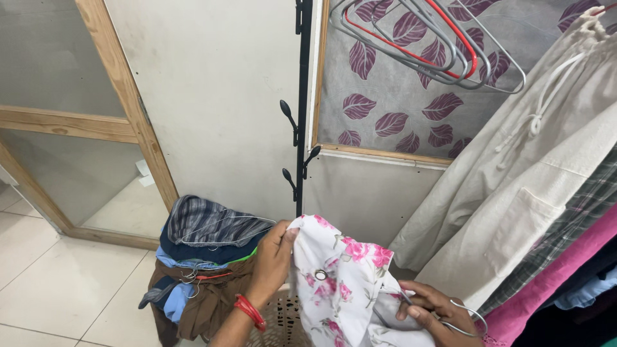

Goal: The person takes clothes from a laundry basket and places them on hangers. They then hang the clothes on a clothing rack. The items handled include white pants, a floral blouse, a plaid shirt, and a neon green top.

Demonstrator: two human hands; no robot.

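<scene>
A big cream garment [514, 186] with a drawstring hangs on the right, with a checked cloth [578, 225] and a pink cloth [559, 276] beside it. Behind it is a grey panel with purple leaves [392, 96], and a bunch of grey and red hangers [437, 45] hangs in front of that panel. A tall black coat stand [301, 115] with little hooks stands in the middle by the white wall. Low on the left, a pile of clothes [205, 257] with wire hangers sits over a beige laundry basket [279, 321], and the pile hides most of the basket. In front, a white shirt with pink flowers [340, 283] is held up between both hands. The left hand [273, 257] is closed on the shirt's top edge and wears a red bangle [249, 311]. The right hand [434, 315] grips a thin wire hanger [466, 321] at the shirt's lower side
</scene>
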